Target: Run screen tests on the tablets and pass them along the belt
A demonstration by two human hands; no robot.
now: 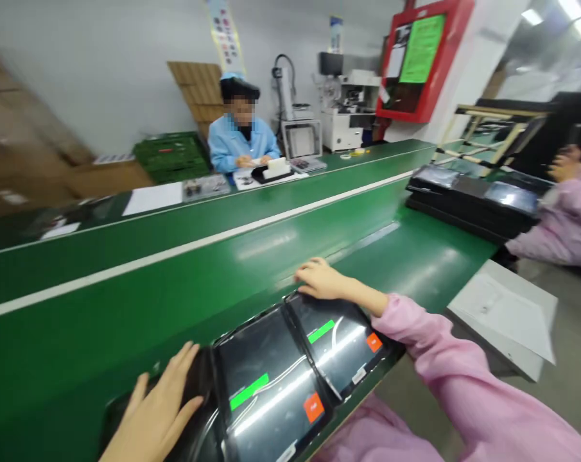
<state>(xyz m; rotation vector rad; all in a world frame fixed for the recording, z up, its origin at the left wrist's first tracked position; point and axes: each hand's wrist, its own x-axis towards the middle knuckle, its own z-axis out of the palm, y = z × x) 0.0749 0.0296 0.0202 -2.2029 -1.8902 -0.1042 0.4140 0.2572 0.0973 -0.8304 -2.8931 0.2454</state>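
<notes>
A black plastic tray [217, 375] lies at the near edge of the green bench, slightly turned. Two flat dark screens sit in it side by side: a left screen [256, 346] and a right screen [326, 317]. Each shows a green bar and an orange-red square under a glare streak. My left hand [158, 407] rests with spread fingers over the dark left part of the tray. At the far rim, by the right screen, my right hand [321, 280] has its fingers bent over the tray's edge.
The green bench [174, 298] carries a white line lengthwise. Across it a person in blue [244, 144] handles small parts. More black trays [473, 199] are stacked at right beside another person's pink sleeve [560, 221]. A pale board with papers [504, 317] juts out near my right arm.
</notes>
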